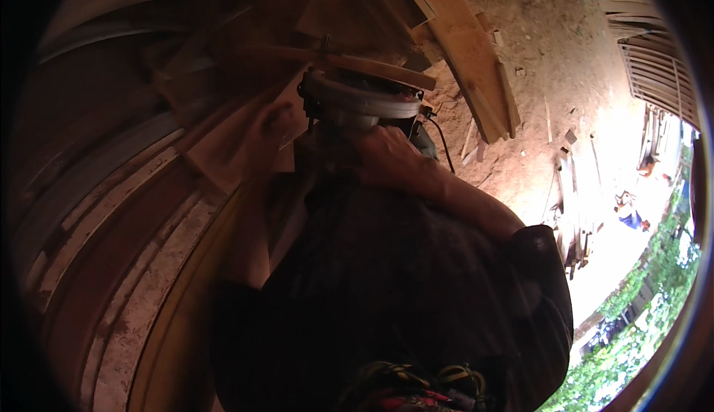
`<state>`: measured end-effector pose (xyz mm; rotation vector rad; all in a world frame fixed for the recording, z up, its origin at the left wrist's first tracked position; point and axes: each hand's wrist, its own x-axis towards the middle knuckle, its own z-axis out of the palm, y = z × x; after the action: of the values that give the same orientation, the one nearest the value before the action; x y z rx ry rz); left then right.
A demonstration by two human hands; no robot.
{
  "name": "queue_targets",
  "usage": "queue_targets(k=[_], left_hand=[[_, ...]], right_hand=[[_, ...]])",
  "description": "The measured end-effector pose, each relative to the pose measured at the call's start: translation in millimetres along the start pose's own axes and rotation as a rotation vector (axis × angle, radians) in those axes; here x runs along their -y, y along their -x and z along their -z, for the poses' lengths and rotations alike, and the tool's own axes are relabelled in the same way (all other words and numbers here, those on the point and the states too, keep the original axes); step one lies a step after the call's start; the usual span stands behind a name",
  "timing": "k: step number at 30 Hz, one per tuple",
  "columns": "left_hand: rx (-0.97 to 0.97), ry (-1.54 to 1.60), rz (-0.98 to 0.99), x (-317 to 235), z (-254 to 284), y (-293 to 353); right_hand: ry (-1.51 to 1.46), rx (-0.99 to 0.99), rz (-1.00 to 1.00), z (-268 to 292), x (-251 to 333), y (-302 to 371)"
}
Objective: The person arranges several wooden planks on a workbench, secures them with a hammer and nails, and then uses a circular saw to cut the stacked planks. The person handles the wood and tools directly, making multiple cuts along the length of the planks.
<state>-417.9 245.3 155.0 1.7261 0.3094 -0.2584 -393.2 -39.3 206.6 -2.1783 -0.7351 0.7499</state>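
Observation:
In front of my chest stands a dark machine with a pale grey curved rim [364, 103]; its exact kind does not show. My right hand [390, 158] is closed just below this rim, the fingers curled over a dark part that my body and the shade partly hide. Left of the machine, my left hand [274, 120] is raised beside some boards, dim and smeared, so its fingers cannot be made out. A narrow wooden strip [383, 71] lies across the far side of the machine, past the rim. A black cable [446, 141] hangs at the machine's right.
Long planks [123, 245] run along the left side. More boards [468, 55] lean or lie at the far middle, over sawdust-covered ground [539, 62]. Stacked timber [573, 211] lies at the right, and a person [632, 217] is in bright light beyond.

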Motion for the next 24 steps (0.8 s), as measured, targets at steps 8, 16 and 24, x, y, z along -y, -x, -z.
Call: queue_targets(k=[8, 16, 24], left_hand=[[0.406, -0.398, -0.218, -139.2, -7.6, -92.3], [0.827, -0.829, -0.488, -140.7, -52.4, -170.0], [0.858, -0.980, -0.519, -145.8, -66.4, -187.9]], right_hand=[[0.037, -0.072, 0.117, 9.8, 41.6, -33.6], [0.120, -0.022, 0.174, 16.5, 53.4, -46.7], [0.160, 0.008, 0.155, 35.9, 51.4, -53.6]])
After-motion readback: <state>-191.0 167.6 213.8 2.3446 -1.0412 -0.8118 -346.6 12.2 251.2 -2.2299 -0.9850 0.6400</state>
